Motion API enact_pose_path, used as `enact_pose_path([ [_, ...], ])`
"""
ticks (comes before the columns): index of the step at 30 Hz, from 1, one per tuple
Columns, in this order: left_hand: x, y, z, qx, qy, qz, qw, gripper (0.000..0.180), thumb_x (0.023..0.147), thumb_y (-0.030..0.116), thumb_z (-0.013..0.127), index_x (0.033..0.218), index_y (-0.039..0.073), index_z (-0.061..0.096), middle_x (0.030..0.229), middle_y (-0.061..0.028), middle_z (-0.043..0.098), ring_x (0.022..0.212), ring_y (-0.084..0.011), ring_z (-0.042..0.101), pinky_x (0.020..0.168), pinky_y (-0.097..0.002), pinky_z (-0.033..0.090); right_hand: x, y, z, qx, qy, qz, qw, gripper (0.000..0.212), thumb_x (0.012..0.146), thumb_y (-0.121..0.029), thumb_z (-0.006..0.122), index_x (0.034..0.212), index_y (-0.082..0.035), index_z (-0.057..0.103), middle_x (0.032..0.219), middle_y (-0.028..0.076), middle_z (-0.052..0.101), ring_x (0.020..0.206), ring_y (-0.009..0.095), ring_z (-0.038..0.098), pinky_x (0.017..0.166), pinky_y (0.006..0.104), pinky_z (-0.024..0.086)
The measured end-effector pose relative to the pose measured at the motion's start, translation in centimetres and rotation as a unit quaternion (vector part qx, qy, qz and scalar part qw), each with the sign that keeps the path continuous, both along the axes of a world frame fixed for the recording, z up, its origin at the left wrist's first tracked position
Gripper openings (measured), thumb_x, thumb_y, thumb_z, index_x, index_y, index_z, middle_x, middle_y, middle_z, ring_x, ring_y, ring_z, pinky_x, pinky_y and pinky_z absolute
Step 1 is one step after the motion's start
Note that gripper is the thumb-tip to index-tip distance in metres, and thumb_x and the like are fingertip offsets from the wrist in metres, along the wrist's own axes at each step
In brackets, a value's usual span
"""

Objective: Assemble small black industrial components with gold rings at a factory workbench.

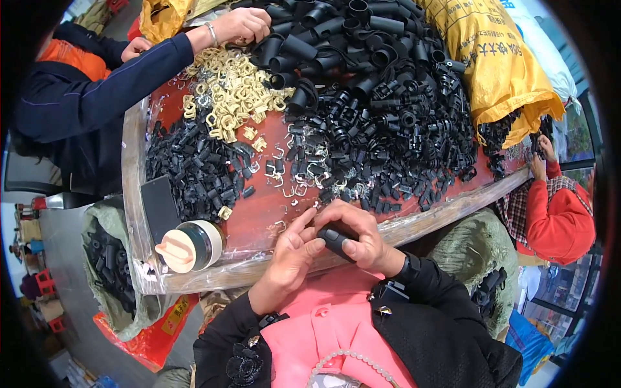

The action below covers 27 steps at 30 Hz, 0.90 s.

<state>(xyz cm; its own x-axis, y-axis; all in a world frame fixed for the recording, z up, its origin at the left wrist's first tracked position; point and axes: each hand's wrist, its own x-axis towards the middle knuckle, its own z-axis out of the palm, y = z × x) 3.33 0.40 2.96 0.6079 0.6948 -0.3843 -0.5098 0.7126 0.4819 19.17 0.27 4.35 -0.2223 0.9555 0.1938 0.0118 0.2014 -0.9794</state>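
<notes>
Close to the table's near edge, my two hands meet over a smooth, oblong black plastic part [336,243]. My right hand [363,234] wraps it, with the thumb along its lower right end. My left hand [289,254] is closed at the other end, its thumb pressed near the part's left tip. The fingers hide the far side of the part. Just beyond them lie bent metal clips [297,189] and a heap of small black plastic pieces [381,142].
Black tubes [330,39] and cream plastic rings [229,90] are piled farther off. A lidded jar [192,246] stands at the near left corner beside a dark flat box [163,208]. One co-worker's hand [240,26] reaches in far left; another person in red [559,220] works right, near a yellow sack [498,71].
</notes>
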Motion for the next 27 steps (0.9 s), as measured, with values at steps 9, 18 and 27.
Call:
enact_pose_path([
  [9,2.4,0.5,1.7,0.145,0.142,-0.148,0.968,0.058,0.078,0.011,0.059,0.125,-0.001,0.029,0.097,-0.0080,0.057,0.087,-0.0131,0.054,0.077,-0.0236,0.043,11.5,-8.2,6.9,-0.062,-0.112,-0.239,0.963,0.029,0.073,-0.024,0.046,0.086,0.000,0.056,0.082,0.008,0.056,0.074,0.017,0.053,0.068,0.0269,0.042],
  [18,13.5,5.2,2.3,0.584,0.338,-0.050,0.736,0.040,0.071,0.013,0.060,0.107,0.000,0.049,0.094,-0.0127,0.056,0.079,-0.0247,0.055,0.072,-0.0287,0.045,26.8,-31.1,8.1,-0.340,-0.466,-0.492,0.652,0.041,0.084,-0.037,0.044,0.089,0.003,0.052,0.082,0.010,0.053,0.080,0.019,0.052,0.073,0.0281,0.040],
  [27,21.2,10.3,-0.9,0.750,0.545,-0.017,0.376,0.012,0.069,0.013,0.060,0.073,0.002,0.058,0.080,-0.0100,0.055,0.082,-0.0277,0.050,0.067,-0.0358,0.045,25.3,-23.0,7.9,-0.089,-0.603,-0.478,0.633,0.023,0.075,-0.010,0.057,0.094,0.003,0.053,0.090,0.013,0.056,0.088,0.023,0.053,0.079,0.0288,0.039],
])
